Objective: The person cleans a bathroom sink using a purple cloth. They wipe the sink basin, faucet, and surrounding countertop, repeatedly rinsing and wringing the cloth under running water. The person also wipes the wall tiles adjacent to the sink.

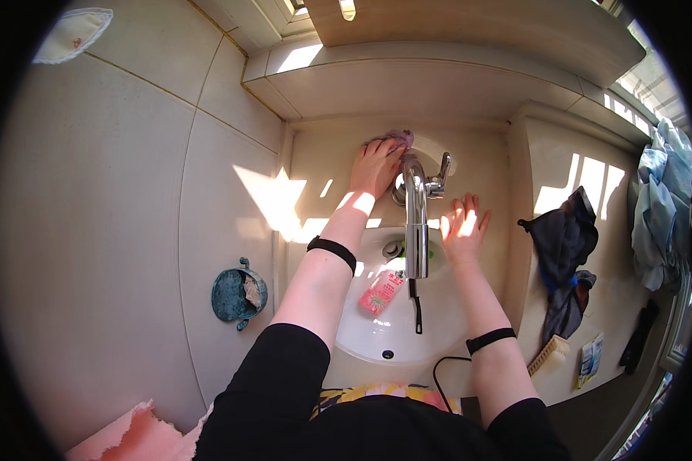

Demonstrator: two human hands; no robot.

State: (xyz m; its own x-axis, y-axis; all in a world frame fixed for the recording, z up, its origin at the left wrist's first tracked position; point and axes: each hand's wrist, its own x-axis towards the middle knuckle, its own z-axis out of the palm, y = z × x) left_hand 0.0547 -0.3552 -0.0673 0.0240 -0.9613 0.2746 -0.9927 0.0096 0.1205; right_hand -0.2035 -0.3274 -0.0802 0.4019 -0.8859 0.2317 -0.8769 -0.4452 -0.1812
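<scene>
My left hand (376, 167) presses a crumpled purple cloth (401, 140) onto the counter behind the chrome faucet (416, 230), on its left side. To the right of the faucet, my right hand (462, 230) rests on the counter at the basin's back edge, fingers apart and nothing in them. Between my forearms is the white washbasin (438, 322). A pink bottle or pouch (382, 292) bearing writing lies in it. Beside that lies a black-handled tool (418, 314), its other end hidden under the faucet spout. Something green is partly visible behind the spout.
A teal basket (229, 295) with a pale wad in it is at the left wall. On the right ledge lie a dark cloth (565, 236), a scrubbing brush (551, 354) and a small packet (590, 360). Light-blue fabric (660, 201) bunches at far right. A ledge (415, 86) runs along the back.
</scene>
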